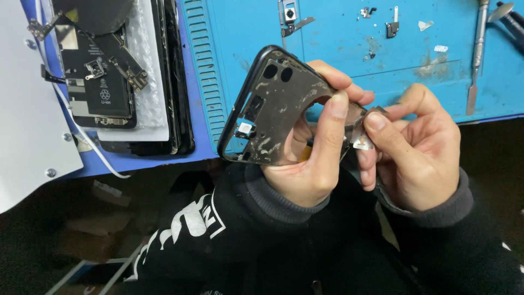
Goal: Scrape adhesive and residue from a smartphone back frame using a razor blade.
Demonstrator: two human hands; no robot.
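blue matting covers the work surface [338, 49] at the far side of the scene, scuffed and stained, with a ribbed strip running down its left part. both hands are raised in front of it, above the lap, sleeves of a black sweatshirt with white print reaching to the wrists.

the left hand [305, 158] comes up from below with the palm turned toward the camera, its fingers [330, 125] clenched around a stripped black phone frame [273, 109]. the thumb lies along the near face, pointing up, and the other fingers wrap over the far edge. the frame tilts, its top corner with two round camera holes pointing up and to the left; a large opening is cut through its middle and glue residue streaks the inside.

the right hand [420, 147] sits just right of the frame, knuckles outward, thumb and forefinger pinching a small piece of thin silvery foil [364, 136] at the frame's right edge. whether the foil is attached to the frame cannot be told.

far left on the surface lies an opened phone body [103, 76] with a black battery showing, on a stack of dark panels. small metal brackets [392, 26] lie at the far edge, and a metal spudger [476, 60] lies far right.
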